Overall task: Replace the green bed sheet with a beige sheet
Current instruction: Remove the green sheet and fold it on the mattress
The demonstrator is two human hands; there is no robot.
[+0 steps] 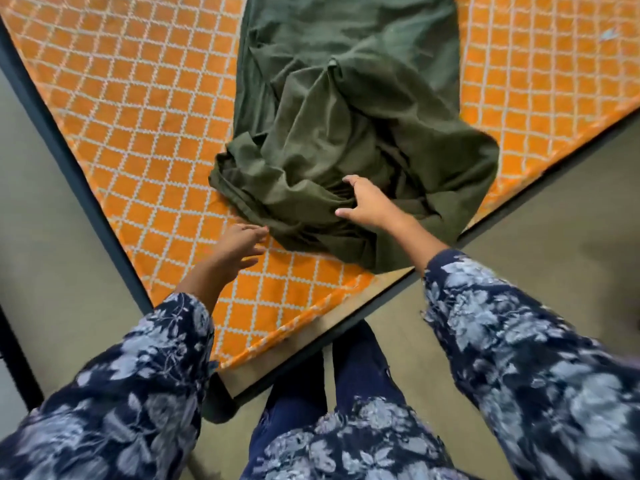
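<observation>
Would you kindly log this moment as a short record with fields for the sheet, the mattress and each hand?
green sheet: bunched in a long heap down the middle of the bed
mattress cover: orange with white lattice, exposed on both sides
right hand: fingers sunk in the folds, gripping the sheet
left hand: open, reaching for the sheet's near edge
beige sheet: not visible

Long sleeves (519,341) of dark navy cloth printed with pale grey-white flowers and leaves; matching tunic front (346,441); plain navy trousers (360,368) below.
</observation>
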